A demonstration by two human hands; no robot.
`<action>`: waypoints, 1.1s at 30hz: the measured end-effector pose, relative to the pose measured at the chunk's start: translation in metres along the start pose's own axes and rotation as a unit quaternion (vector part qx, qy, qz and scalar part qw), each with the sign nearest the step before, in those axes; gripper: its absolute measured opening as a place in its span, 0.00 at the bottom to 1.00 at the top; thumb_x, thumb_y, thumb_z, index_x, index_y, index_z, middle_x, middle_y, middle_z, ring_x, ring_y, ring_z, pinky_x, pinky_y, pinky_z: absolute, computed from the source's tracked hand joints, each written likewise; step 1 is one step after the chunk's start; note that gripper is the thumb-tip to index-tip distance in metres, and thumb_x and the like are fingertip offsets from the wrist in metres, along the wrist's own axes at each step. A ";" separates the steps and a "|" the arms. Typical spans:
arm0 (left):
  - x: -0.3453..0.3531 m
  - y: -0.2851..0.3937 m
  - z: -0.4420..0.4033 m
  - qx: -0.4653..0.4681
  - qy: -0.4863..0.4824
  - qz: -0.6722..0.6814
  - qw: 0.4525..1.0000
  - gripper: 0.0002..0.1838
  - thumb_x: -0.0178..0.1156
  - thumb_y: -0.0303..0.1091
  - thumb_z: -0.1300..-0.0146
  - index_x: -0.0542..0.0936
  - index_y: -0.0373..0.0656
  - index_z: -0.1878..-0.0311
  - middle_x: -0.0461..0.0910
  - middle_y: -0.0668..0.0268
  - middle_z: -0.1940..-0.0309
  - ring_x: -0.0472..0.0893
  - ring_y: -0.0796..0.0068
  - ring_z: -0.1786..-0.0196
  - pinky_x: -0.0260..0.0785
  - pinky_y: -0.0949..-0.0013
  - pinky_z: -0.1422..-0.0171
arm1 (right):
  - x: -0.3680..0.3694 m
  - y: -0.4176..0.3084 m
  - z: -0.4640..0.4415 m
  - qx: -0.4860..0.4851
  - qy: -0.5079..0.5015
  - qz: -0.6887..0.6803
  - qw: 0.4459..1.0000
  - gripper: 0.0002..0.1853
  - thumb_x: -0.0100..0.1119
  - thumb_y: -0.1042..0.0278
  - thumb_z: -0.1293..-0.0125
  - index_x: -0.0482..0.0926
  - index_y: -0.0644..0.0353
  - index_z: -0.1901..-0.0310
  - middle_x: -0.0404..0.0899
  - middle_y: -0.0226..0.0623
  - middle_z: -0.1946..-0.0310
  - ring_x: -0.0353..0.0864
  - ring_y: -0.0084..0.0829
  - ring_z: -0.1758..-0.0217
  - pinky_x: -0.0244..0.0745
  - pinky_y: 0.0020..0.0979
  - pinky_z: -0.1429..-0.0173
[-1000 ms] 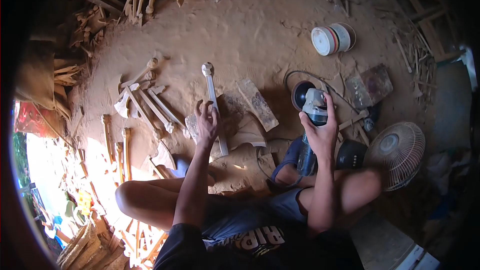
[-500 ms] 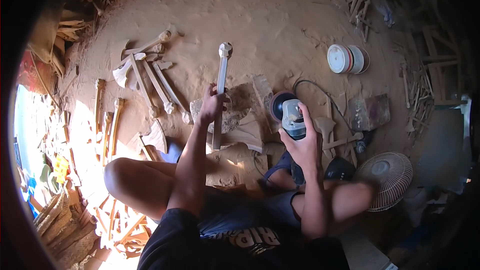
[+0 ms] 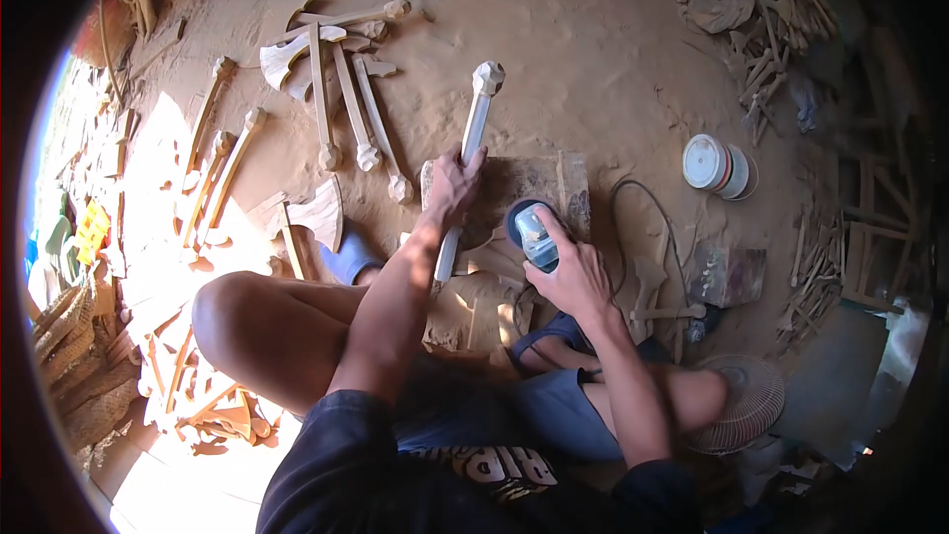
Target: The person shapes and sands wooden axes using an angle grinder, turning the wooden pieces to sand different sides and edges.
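Observation:
My left hand (image 3: 455,183) is wrapped round the middle of a pale wooden handle (image 3: 476,127) with a faceted knob at its far end. The handle slants away from me over a worn wooden block (image 3: 539,176). In my right hand (image 3: 576,282) is an angle grinder (image 3: 539,245), gripped from above with one finger stretched along its body. Its round dark disc (image 3: 515,221) faces the handle, with a gap between them. Under the hands, partly hidden, lies a flat wooden axe-shaped piece (image 3: 497,253).
Several wooden axes and knobbed handles (image 3: 348,99) lie on the sandy floor (image 3: 583,69) ahead and left. A white bucket (image 3: 704,162) lies on its side at right, beyond a cord (image 3: 664,216). A fan (image 3: 736,405) stands by my right knee.
My right hand has brought the grinder leftward, closer to the wooden handle. The handle now leans more to the right at its far end. The whole view has also shifted and turned somewhat.

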State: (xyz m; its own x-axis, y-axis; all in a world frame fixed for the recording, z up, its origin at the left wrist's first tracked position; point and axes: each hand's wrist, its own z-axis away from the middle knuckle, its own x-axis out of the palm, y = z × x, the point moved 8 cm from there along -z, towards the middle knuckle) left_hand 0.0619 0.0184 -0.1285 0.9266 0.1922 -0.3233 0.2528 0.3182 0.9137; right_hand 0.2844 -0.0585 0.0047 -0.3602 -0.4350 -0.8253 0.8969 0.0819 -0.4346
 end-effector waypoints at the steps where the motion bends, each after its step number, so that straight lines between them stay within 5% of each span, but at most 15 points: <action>1: 0.001 -0.001 -0.002 0.001 -0.001 0.006 1.000 0.26 0.65 0.53 0.26 0.83 0.32 0.57 0.78 0.53 0.78 0.78 0.60 0.75 0.71 0.53 0.64 | 0.000 -0.004 -0.004 0.011 -0.015 -0.003 1.000 0.46 0.76 0.61 0.43 0.68 0.42 0.21 0.86 0.64 0.54 0.85 0.67 0.51 0.81 0.58 0.44; 7: 0.002 -0.001 0.000 0.012 -0.001 0.017 1.000 0.27 0.64 0.54 0.26 0.83 0.32 0.54 0.78 0.53 0.78 0.77 0.60 0.73 0.70 0.52 0.63 | 0.008 -0.007 -0.015 -0.005 -0.021 -0.022 1.000 0.45 0.72 0.58 0.42 0.67 0.36 0.21 0.86 0.66 0.61 0.85 0.68 0.55 0.80 0.61 0.45; 22: 0.006 -0.003 0.002 -0.001 -0.001 0.022 1.000 0.27 0.64 0.53 0.26 0.82 0.32 0.57 0.77 0.59 0.77 0.74 0.66 0.72 0.69 0.55 0.63 | -0.009 -0.015 -0.040 0.006 -0.070 0.179 0.981 0.44 0.73 0.56 0.38 0.64 0.28 0.20 0.86 0.62 0.59 0.88 0.65 0.51 0.82 0.62 0.44; 27: -0.003 -0.009 0.002 -0.026 0.074 0.039 0.996 0.22 0.65 0.47 0.26 0.79 0.32 0.56 0.78 0.55 0.77 0.80 0.62 0.70 0.73 0.54 0.62 | -0.029 -0.004 -0.028 -0.023 0.051 0.103 0.993 0.46 0.75 0.58 0.41 0.66 0.30 0.20 0.86 0.63 0.64 0.87 0.66 0.58 0.82 0.60 0.51; 29: 0.001 -0.025 -0.003 -0.082 0.057 0.168 0.981 0.19 0.65 0.44 0.26 0.78 0.33 0.54 0.79 0.57 0.76 0.81 0.63 0.70 0.74 0.56 0.61 | -0.037 -0.006 -0.017 -0.021 0.075 0.036 0.996 0.46 0.75 0.59 0.42 0.67 0.32 0.21 0.85 0.63 0.66 0.87 0.66 0.59 0.82 0.60 0.52; 33: 0.008 -0.046 -0.009 -0.102 0.019 0.229 0.968 0.13 0.64 0.36 0.28 0.77 0.35 0.51 0.80 0.61 0.74 0.82 0.67 0.69 0.75 0.59 0.62 | -0.025 -0.014 -0.003 -0.022 0.021 -0.025 0.999 0.46 0.75 0.60 0.42 0.68 0.34 0.21 0.86 0.64 0.64 0.86 0.66 0.58 0.81 0.59 0.49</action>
State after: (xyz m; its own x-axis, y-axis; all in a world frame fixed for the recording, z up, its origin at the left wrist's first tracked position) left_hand 0.0549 0.0137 -0.1751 0.9163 0.3897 0.0922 -0.2467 0.3678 0.8966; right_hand 0.2798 -0.0464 0.0305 -0.4147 -0.4019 -0.8164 0.8660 0.1012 -0.4897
